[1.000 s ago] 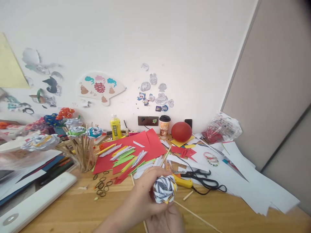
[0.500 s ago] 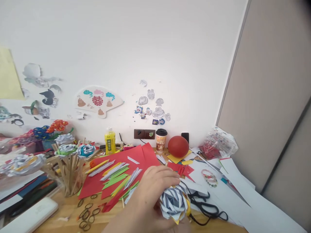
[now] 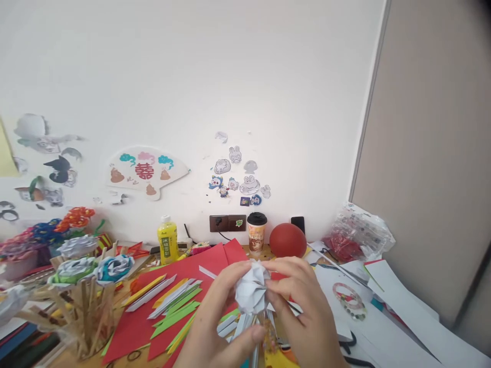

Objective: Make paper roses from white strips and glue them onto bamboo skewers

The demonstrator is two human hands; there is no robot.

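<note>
At the near side, the left hand [image 3: 215, 322] and right hand [image 3: 309, 312] hold the white folded-paper flower [image 3: 251, 289] between them, left fingers curved along its left side, right fingers against its right. Neither hand is clearly nearer: both touch it. The flower is roundish, with no plain long axis, and sits above the yellow tool [image 3: 280, 359]. Farther off, folded strips [image 3: 176, 306] lie on red paper [image 3: 130, 327], left of the flower; beyond stands the lidded cup [image 3: 257, 235].

Red balloon [image 3: 288, 240]; yellow bottle [image 3: 167, 240] (green label); white folded paper [image 3: 252, 289]; black-lidded cup [image 3: 257, 235], orange-brown print.
</note>
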